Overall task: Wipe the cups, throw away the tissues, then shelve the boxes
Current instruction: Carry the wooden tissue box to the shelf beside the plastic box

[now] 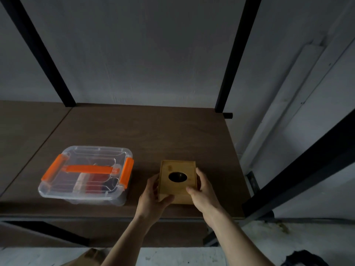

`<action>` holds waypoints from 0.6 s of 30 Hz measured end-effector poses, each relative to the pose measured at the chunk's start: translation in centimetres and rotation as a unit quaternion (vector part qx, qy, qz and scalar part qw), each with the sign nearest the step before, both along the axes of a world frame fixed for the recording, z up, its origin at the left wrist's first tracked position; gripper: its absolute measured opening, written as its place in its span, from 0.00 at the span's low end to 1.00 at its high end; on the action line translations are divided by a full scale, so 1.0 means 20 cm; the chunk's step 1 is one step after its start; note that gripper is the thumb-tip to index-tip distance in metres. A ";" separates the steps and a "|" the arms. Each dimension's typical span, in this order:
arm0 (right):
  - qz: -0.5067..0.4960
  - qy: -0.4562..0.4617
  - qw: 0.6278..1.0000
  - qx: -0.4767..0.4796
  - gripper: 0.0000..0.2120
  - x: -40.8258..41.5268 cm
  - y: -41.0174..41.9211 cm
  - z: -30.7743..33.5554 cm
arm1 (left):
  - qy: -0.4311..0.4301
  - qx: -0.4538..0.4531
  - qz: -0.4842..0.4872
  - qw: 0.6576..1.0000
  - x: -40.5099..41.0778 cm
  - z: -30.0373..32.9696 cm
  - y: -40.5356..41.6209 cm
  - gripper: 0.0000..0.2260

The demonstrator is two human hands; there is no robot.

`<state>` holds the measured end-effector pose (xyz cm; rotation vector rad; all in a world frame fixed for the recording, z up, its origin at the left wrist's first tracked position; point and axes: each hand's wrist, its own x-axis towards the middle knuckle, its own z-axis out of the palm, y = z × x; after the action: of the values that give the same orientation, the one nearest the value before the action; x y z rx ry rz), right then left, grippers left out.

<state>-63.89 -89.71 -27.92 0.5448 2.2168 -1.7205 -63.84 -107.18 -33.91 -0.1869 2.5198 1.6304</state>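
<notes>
A wooden tissue box (177,170) with a dark oval hole in its lid rests on the brown shelf board (146,135), near the front edge. My left hand (152,198) grips its left side and front corner. My right hand (201,192) clasps its right side, thumb on the lid. To the left on the same board sits a clear plastic box (86,175) with orange latches and an orange handle; red and dark items show through its lid.
Black metal uprights (233,54) rise at the back of the shelf, and a black diagonal bar (307,166) crosses at the right. A grey wall stands behind. A cardboard corner (90,256) and a dark object (305,259) lie on the pale floor below.
</notes>
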 end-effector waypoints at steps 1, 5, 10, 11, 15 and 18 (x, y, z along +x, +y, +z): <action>-0.001 0.000 1.000 0.000 0.35 0.01 0.00 -0.01 | 0.000 -0.001 -0.002 1.000 0.00 -0.01 0.00 0.37; -0.003 -0.006 1.000 0.001 0.35 0.02 0.00 -0.04 | 0.002 0.012 -0.007 1.000 0.01 -0.03 0.01 0.35; 0.003 0.000 1.000 0.000 0.35 0.01 0.00 -0.07 | -0.002 0.017 -0.012 1.000 -0.01 -0.07 0.02 0.36; 0.006 0.002 1.000 0.003 0.35 0.01 0.00 -0.08 | -0.002 0.012 -0.014 1.000 -0.01 -0.07 0.02 0.36; 0.022 0.006 0.999 0.027 0.34 0.03 0.02 -0.07 | -0.006 -0.032 -0.025 0.999 0.00 -0.06 0.01 0.37; 0.054 0.019 0.993 0.103 0.34 0.05 0.05 -0.05 | -0.001 -0.081 -0.031 0.996 0.01 -0.02 -0.03 0.34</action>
<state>-62.90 -88.69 -28.93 0.4314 2.4194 -1.4708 -63.73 -107.69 -34.32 -0.1251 2.6298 1.4033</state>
